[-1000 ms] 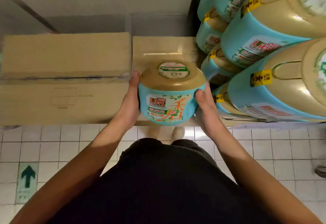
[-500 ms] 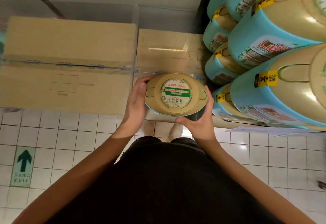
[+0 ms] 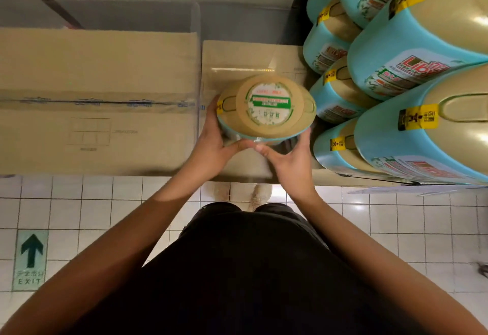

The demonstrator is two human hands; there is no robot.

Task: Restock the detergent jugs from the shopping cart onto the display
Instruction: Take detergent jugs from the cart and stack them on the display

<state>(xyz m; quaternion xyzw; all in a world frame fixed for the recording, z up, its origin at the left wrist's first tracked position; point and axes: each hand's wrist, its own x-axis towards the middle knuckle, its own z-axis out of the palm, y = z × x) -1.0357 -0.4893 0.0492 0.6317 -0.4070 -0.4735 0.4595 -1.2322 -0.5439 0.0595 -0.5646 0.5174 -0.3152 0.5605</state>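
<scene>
On my feed I saw the round teal-and-tan plastic detergent jug [image 3: 266, 107], its top toward the camera, gripped from both sides. The left hand [image 3: 211, 136] wrapped its left edge, and the right hand [image 3: 289, 161] cupped the near right edge, fingers curled under. The jug was over the smaller brown cardboard box [image 3: 237, 55]; I could not tell whether it touched. The stack of matching teal jugs [image 3: 396, 52] stood just beside it.
</scene>
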